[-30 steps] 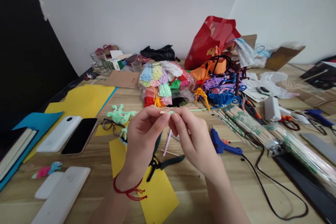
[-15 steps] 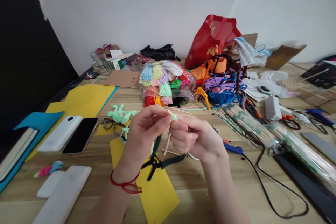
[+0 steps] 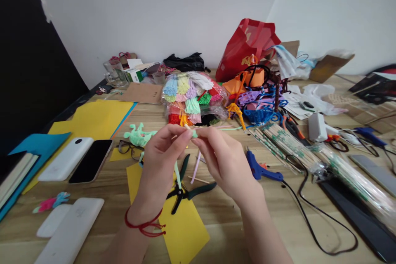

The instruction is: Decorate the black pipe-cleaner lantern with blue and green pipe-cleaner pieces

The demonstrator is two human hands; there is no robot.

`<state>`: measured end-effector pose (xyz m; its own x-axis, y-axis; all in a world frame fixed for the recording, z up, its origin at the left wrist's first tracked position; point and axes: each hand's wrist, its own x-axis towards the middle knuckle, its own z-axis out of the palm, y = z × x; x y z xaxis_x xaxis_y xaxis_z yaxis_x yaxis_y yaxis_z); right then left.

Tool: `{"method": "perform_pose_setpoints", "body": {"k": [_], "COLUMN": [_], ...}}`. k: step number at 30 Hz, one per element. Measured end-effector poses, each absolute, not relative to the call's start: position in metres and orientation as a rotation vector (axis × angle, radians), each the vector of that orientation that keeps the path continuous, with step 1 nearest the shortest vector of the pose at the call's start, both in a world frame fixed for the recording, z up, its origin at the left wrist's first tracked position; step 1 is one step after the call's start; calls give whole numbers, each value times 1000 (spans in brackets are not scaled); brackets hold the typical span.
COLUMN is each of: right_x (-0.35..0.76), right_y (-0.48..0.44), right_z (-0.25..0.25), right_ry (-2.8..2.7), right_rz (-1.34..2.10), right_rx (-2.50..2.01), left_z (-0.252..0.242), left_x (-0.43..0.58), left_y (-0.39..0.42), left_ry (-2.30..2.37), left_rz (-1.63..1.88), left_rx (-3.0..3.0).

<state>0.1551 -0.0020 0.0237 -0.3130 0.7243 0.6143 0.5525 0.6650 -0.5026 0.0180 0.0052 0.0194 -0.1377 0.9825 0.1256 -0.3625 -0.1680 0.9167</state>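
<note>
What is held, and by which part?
A pale stick with green fuzz: left hand pinches near the stick's bare end, right hand at the fuzz.

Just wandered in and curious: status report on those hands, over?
Left hand pinching pale stick. Right hand pinching light-green pipe cleaner beside it. Green-handled pliers lying open below, partly over yellow paper.

1. Stick (image 3: 187,126): pale, short end showing, tilted, pinched in left hand (image 3: 162,161) fingertips. Rest hidden.
2. Fuzzy strip (image 3: 194,133): mint green, small bit visible just beside stick end, at right hand (image 3: 224,159) fingertips. Can't tell if it's wrapped around 1.
</note>
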Motion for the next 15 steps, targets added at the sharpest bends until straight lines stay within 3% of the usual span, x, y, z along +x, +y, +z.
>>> {"method": "perform_pose_setpoints", "body": {"k": [4,8,15], "right_x": [153,152,149], "right_y": [6,9,0], "right_z": [19,17,19], "right_ry": [-2048,-2023,-1687], "right_rz": [75,119,861], "right_rx": [-960,-908,-782], "left_z": [20,20,19], "left_x": [17,16,15], "left_y": [7,6,4], "left_ry": [895,861,837], "left_rz": [1493,1457,1536], "left_rx": [964,962,977]}}
